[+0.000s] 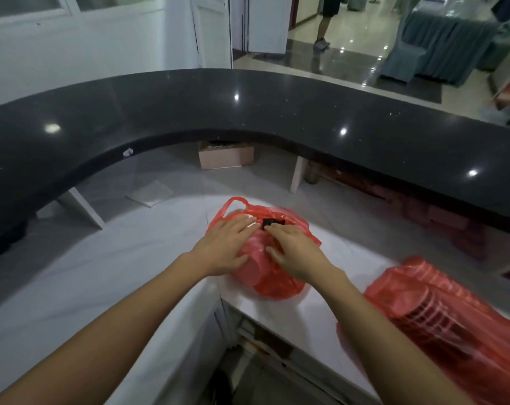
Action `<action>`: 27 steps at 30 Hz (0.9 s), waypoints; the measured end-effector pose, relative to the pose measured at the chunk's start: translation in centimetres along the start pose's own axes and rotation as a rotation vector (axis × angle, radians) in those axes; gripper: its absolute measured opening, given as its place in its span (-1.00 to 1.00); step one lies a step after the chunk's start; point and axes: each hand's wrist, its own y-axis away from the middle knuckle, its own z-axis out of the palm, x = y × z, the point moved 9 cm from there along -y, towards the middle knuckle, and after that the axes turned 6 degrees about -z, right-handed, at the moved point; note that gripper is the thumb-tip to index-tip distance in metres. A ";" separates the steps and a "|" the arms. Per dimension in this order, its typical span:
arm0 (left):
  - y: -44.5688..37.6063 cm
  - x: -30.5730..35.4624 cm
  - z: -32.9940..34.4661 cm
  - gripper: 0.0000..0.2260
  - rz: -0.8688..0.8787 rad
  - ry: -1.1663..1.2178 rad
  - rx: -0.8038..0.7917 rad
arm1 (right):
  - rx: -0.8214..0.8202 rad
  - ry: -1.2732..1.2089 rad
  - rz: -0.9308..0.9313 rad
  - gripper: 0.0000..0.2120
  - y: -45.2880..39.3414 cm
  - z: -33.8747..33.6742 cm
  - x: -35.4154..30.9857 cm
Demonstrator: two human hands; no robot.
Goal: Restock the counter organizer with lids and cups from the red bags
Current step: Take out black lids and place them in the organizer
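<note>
Forearms nearest. Left hand (227,244) flat on first red bag (272,252), steadying it on white tabletop (116,273) — right hand (299,252) fingers pinch bag mouth, likely opening. Second red bag (452,317) right of first, untouched. Organizer unseen.

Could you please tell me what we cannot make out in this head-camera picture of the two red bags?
- Contents of the near red bag: veiled by red plastic and by the left hand and right hand.
- Second red bag: cut off by the right edge; ribbed stacks blurred.
- Counter organizer: outside the frame.
- Small black item: too small.
</note>
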 end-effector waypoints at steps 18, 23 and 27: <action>3.9 1.1 1.4 -0.70 0.190 0.224 0.420 | 0.198 0.055 -0.038 -0.53 4.9 4.3 0.4; 4.4 1.7 1.6 -0.83 0.207 0.242 0.443 | 0.222 0.043 -0.014 -0.57 5.8 4.7 0.0; 5.0 1.8 2.2 -0.86 0.215 0.228 0.446 | 0.221 0.043 -0.028 -0.63 6.8 5.0 -0.3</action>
